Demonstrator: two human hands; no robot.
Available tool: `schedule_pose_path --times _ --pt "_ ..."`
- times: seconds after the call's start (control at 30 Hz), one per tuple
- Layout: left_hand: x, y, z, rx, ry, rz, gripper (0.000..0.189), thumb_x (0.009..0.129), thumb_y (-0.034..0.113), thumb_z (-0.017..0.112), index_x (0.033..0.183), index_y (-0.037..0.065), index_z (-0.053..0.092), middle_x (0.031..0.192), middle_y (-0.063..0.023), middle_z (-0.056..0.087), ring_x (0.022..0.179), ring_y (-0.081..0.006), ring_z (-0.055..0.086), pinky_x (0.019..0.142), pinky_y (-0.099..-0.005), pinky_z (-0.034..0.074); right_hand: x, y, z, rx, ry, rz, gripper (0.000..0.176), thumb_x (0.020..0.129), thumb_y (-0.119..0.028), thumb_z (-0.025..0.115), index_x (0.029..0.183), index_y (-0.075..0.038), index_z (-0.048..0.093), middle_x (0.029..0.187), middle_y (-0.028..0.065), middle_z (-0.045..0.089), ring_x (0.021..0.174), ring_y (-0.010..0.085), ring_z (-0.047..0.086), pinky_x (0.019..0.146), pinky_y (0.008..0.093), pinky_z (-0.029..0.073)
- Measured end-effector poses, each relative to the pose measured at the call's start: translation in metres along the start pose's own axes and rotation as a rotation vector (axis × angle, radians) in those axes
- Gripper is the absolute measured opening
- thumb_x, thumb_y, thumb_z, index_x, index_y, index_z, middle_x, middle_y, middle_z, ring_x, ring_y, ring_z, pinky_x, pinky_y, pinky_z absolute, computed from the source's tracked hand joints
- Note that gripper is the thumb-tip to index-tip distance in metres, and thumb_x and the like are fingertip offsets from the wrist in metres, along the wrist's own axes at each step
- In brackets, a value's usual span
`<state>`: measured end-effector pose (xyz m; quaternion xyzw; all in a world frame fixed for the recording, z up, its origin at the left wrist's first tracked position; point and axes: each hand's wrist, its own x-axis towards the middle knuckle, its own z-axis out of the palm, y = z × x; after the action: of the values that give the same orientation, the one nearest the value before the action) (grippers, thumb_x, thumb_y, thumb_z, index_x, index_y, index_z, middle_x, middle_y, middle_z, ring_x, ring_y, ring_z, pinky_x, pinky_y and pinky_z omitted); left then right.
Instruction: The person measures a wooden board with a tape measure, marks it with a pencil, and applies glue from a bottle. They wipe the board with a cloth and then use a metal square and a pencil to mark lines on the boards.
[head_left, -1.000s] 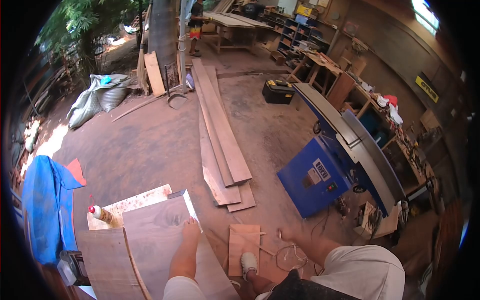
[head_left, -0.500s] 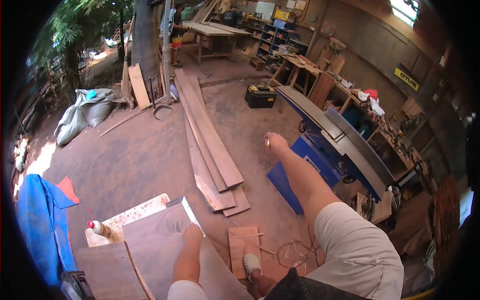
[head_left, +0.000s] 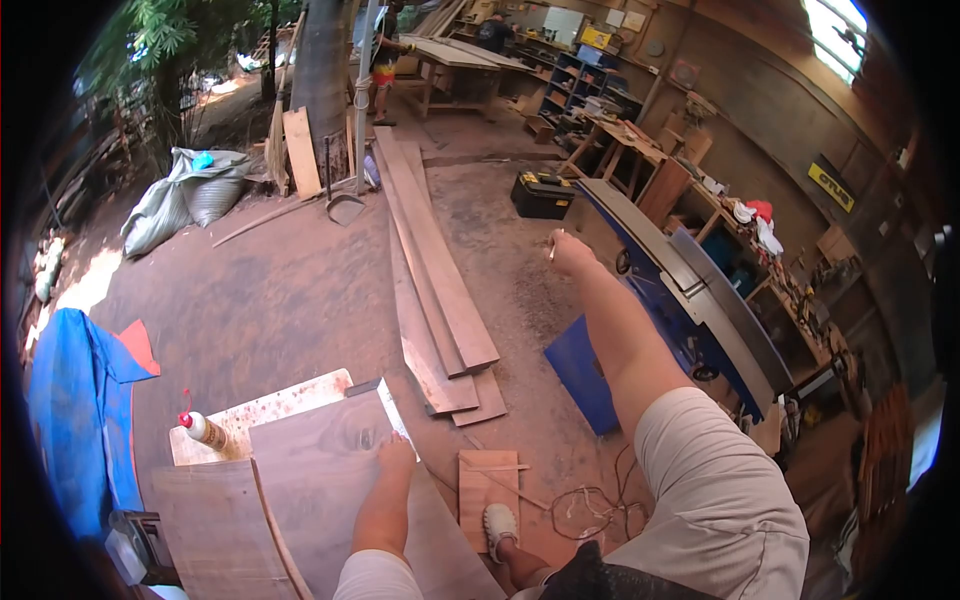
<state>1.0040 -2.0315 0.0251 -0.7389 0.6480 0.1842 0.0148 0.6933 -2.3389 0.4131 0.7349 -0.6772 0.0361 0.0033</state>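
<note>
My left hand [head_left: 396, 453] lies at the edge of a brown wood panel [head_left: 320, 440], its fingers closed on the bright blade of a try square [head_left: 392, 410]. The square's dark stock sits against the panel's far corner. My right hand [head_left: 572, 254] is stretched forward over the floor, fingers pinched around a thin pale stick [head_left: 553, 251], too small to name surely. A curved wood piece [head_left: 215, 525] rests at the panel's left. Beside it, a glue bottle with a red tip [head_left: 203, 430] stands on a stained white board [head_left: 270, 412].
Long planks [head_left: 440, 270] lie stacked on the floor ahead. To the right is a blue jointer-like machine [head_left: 690, 280], with a black toolbox [head_left: 542, 194] behind it. A cable [head_left: 590, 515] coils near my foot. Another person [head_left: 384, 65] stands at a far table.
The view has shifted, so most of the scene sits a little further right. My right arm stays stretched out, and my left hand remains on the try square.
</note>
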Motion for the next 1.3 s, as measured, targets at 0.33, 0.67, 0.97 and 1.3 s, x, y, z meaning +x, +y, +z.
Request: schedule_pose_path --times 0.33,0.67,0.97,1.3 --pt "-0.003 0.002 -0.001 0.101 -0.006 0.044 0.045 0.087 0.012 0.046 0.132 0.006 0.049 0.145 -0.0129 0.039 0.119 -0.0364 0.05 0.095 -0.0419 0.046 -0.001 -0.003 -0.006 -0.066 -0.06 0.043 0.043 0.094 -0.034 0.041 0.13 -0.013 0.05 0.131 0.0131 0.05 0.122 0.0295 0.049 0.099 0.0427 0.042" --pt "-0.017 0.012 0.002 -0.036 0.065 -0.049 0.045 0.088 0.013 0.047 0.133 0.006 0.047 0.147 -0.0111 0.036 0.128 -0.0409 0.04 0.093 -0.0456 0.048 0.003 0.002 -0.006 -0.124 -0.017 0.011 0.034 0.095 -0.03 0.043 0.123 -0.014 0.055 0.127 0.0104 0.054 0.122 0.028 0.048 0.098 0.042 0.043" --pt "-0.015 0.015 0.012 0.05 0.132 -0.063 0.043 0.091 0.017 0.044 0.133 0.009 0.049 0.147 -0.0086 0.036 0.129 -0.0385 0.04 0.087 -0.0467 0.051 0.018 0.016 0.005 -0.105 -0.096 0.062 0.04 0.095 -0.034 0.044 0.13 -0.017 0.05 0.134 0.0085 0.05 0.123 0.0281 0.046 0.099 0.0434 0.041" --pt "-0.016 0.019 0.004 -0.005 0.034 -0.08 0.046 0.091 0.018 0.042 0.136 0.008 0.045 0.15 -0.0087 0.031 0.135 -0.0387 0.032 0.092 -0.05 0.047 0.014 0.029 0.017 -0.09 -0.097 0.032 0.037 0.095 -0.031 0.043 0.127 -0.015 0.052 0.134 0.0083 0.05 0.123 0.0289 0.046 0.1 0.0441 0.04"
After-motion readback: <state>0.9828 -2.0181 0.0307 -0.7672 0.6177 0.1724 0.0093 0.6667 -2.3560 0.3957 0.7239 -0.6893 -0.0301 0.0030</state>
